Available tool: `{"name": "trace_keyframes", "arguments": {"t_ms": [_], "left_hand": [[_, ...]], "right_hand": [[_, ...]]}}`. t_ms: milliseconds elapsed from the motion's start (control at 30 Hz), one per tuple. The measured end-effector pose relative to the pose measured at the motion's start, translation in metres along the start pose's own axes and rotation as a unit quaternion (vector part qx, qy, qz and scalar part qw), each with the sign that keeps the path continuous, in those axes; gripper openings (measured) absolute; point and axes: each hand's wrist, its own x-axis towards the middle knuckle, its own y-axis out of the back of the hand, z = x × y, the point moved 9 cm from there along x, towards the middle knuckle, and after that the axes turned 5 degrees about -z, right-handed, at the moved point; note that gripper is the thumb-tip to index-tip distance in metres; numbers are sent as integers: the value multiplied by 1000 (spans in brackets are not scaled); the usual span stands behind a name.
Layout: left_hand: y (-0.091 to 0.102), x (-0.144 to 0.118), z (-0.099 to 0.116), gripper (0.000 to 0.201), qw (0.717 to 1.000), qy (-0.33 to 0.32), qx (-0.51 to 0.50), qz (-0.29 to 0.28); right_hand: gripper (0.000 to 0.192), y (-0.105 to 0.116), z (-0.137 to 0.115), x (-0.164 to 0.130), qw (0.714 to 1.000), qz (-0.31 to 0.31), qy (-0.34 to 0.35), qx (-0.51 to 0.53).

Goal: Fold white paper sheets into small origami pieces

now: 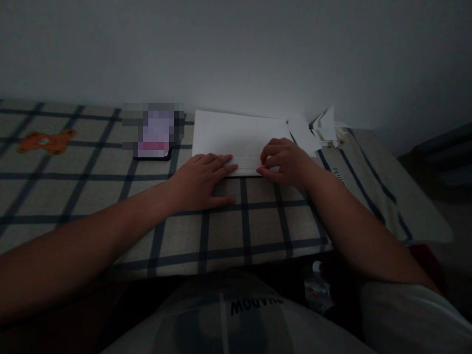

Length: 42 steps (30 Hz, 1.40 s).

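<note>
Lying flat, the left hand (202, 180) presses white paper (236, 140) on the checked cloth (92, 196) (dim room), right hand (283, 162) pinching its edge.

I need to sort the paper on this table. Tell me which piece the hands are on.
The large white sheet lying flat by the wall: both the left hand and right hand press its near edge. The folded paper pieces lie untouched to its right.

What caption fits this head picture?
Both hands press white paper on a checked cloth.
</note>
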Motion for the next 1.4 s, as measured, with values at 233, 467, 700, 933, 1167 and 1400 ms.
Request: {"name": "trace_keyframes", "arguments": {"t_ms": [233,467,700,933,1167,1400], "left_hand": [[-1,0,-1,80,1000,4,-2,-3],[-1,-1,0,81,1000,1,0,-3],[-1,0,0,82,1000,-3,1,1],[-2,-2,2,82,1000,-1,12,2],[-6,-4,4,81,999,3,32,14],[-7,-7,25,66,997,-42,66,25]], "right_hand": [[27,-7,-4,1,999,29,-12,-43],[31,-22,-24,5,996,21,55,-72],[33,-21,-27,7,997,9,37,-65],[34,-22,-23,9,998,20,37,-36],[32,-25,-17,10,1000,3,14,24],[32,-24,-17,10,999,8,12,30]]}}
